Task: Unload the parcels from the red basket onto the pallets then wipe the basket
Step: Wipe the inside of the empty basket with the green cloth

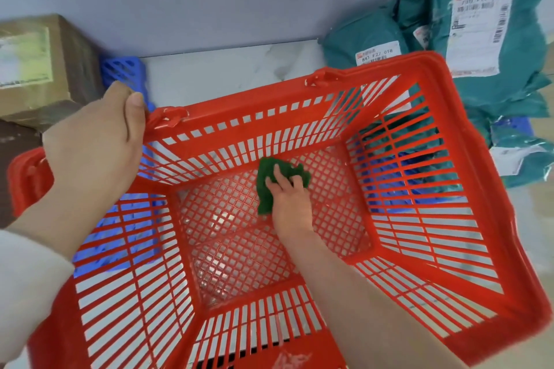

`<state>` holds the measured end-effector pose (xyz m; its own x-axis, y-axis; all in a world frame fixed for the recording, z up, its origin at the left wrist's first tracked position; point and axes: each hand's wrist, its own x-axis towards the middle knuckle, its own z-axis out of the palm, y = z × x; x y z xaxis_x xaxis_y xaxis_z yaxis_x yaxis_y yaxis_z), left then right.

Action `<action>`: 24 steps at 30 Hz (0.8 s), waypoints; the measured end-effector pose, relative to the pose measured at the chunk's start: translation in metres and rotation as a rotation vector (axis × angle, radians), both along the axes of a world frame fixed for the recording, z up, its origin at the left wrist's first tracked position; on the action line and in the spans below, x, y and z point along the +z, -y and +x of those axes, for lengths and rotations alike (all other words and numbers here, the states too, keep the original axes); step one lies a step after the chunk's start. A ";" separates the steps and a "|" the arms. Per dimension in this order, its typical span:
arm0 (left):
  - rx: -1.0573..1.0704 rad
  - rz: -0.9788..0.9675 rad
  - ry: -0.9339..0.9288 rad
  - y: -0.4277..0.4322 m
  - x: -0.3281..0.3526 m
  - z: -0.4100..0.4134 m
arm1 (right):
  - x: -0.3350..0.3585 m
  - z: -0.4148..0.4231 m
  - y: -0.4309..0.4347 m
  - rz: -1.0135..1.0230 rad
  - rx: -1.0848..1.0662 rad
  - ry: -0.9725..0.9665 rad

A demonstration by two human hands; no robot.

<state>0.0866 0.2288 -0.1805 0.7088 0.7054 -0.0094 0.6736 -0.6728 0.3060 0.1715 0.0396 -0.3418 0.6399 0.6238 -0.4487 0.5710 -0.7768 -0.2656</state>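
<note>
The red basket [443,141] fills the middle of the view, with nothing in it but a green cloth [265,186]. My right hand [287,198] presses that cloth flat on the mesh bottom near the far wall. My left hand [93,147] grips the basket's far-left rim corner. Several teal parcels [479,39] with white labels lie on a blue pallet at the right. A brown cardboard parcel [45,63] sits at the left on another blue pallet [126,72].
A grey wall runs along the back. White marble-look floor [215,72] shows between the two pallets. Part of the right blue pallet [515,126] peeks out under the teal parcels.
</note>
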 end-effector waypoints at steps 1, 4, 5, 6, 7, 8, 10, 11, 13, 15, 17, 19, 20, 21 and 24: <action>-0.002 -0.005 -0.011 0.000 0.001 0.000 | -0.001 -0.002 0.005 -0.065 0.115 -0.020; -0.003 0.003 -0.037 -0.001 0.002 0.000 | -0.006 0.031 0.038 -0.207 0.169 0.107; -0.002 0.010 -0.041 -0.001 0.001 0.000 | -0.007 0.046 0.048 -0.289 0.109 0.167; 0.000 0.019 -0.039 -0.002 0.000 0.000 | -0.007 0.060 0.054 -0.332 0.021 0.195; 0.000 0.032 -0.034 -0.004 -0.003 0.000 | -0.006 0.067 0.055 -0.366 -0.030 0.191; 0.000 0.047 -0.025 -0.005 -0.005 -0.001 | -0.007 0.068 0.049 -0.383 -0.060 0.160; 0.002 0.073 -0.008 -0.007 -0.010 -0.001 | -0.007 0.057 0.026 -0.321 -0.131 0.144; 0.003 0.084 -0.003 -0.008 -0.012 -0.001 | -0.010 0.049 0.016 -0.269 -0.145 0.126; 0.003 0.107 0.001 -0.009 -0.016 -0.003 | -0.014 0.027 0.007 -0.141 -0.126 0.023; 0.022 0.135 0.015 -0.008 -0.018 -0.004 | -0.009 0.006 0.015 -0.078 0.068 -0.062; 0.051 0.164 0.018 -0.005 -0.018 -0.002 | -0.007 0.015 0.036 -0.151 0.228 0.026; 0.077 0.178 0.016 -0.003 -0.018 -0.001 | -0.010 0.043 0.057 -0.275 0.156 0.137; 0.080 0.186 0.021 -0.003 -0.019 -0.001 | -0.008 0.056 0.064 -0.333 0.064 0.161; 0.080 0.197 0.023 -0.004 -0.020 -0.001 | -0.007 0.062 0.066 -0.367 -0.032 0.160; 0.091 0.232 0.038 -0.003 -0.024 0.000 | -0.012 0.036 0.051 -0.251 0.035 0.085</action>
<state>0.0864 0.2321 -0.2041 0.6387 0.7468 0.1853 0.7259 -0.6647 0.1769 0.2071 -0.0114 -0.3542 0.6618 0.5226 -0.5374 0.6111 -0.7914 -0.0171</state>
